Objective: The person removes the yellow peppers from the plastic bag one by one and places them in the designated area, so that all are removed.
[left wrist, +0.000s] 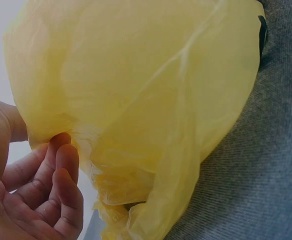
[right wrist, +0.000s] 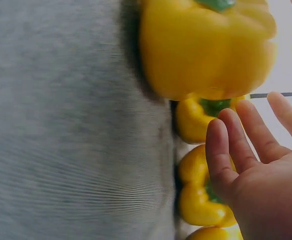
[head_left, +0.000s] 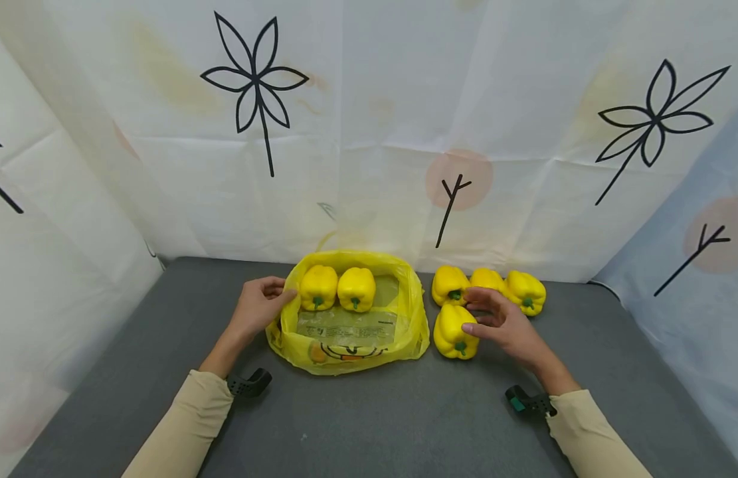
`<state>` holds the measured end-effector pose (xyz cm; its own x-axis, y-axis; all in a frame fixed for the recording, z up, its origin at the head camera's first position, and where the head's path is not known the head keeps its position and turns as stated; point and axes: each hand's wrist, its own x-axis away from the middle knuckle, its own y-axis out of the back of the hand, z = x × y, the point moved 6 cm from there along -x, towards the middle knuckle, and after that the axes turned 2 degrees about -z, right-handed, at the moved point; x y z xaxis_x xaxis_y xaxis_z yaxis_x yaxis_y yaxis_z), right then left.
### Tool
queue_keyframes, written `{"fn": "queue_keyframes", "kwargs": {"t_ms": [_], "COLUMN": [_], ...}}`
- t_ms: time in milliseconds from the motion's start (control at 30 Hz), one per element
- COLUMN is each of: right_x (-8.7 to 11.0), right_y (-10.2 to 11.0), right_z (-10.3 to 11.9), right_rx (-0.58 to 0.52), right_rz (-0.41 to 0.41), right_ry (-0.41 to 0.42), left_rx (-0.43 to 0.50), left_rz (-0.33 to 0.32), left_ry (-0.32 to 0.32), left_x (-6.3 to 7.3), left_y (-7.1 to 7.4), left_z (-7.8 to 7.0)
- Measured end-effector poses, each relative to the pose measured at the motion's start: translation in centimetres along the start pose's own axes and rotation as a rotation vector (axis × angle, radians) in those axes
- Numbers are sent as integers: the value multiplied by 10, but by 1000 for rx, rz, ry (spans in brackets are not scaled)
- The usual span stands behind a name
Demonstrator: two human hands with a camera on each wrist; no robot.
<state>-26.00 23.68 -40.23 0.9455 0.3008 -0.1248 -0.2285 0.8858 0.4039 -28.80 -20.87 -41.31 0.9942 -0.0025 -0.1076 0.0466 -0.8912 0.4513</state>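
Note:
My left hand (head_left: 258, 307) pinches the left rim of a yellow plastic bag (head_left: 351, 358), thumb on the inside and fingers outside. In the left wrist view, the fingers (left wrist: 66, 162) curl against the crinkled bag wall (left wrist: 121, 85). Two yellow bell peppers (head_left: 318, 288) stand side by side inside the wide-mouthed bag, stems toward me. On the right, my right hand (head_left: 507, 326) spreads loosely around the near bell pepper (head_left: 451, 330), its thumb tip overlapping the pepper's side. The right wrist view has that pepper (right wrist: 206, 50) beyond the parted fingers, not enclosed by them.
Behind the near pepper, three more bell peppers (head_left: 526, 292) sit in a row by the back edge of the dark grey table (head_left: 369, 425). A white patterned cloth (head_left: 380, 133) hangs behind and at both sides.

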Motion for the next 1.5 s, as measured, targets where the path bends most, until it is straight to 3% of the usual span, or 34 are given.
{"fn": "queue_keyframes", "kwargs": {"t_ms": [400,900,1200,1500], "right_x": [-12,-35,-47,-63], "right_y": [5,-8,-16,-28], "right_z": [28,66,78,92], "right_rx": [62,77,108,108], "right_rz": [15,69,83,125], "right_ry": [26,80,74,118], "left_rx": [10,8,11,9], "left_rz": [1,-2,4,5], "left_ry": [1,1,-3,-3], "left_x": [0,0,1,1], "left_y": [0,0,-1,0], "left_z": [0,-1,-1,-2]}}
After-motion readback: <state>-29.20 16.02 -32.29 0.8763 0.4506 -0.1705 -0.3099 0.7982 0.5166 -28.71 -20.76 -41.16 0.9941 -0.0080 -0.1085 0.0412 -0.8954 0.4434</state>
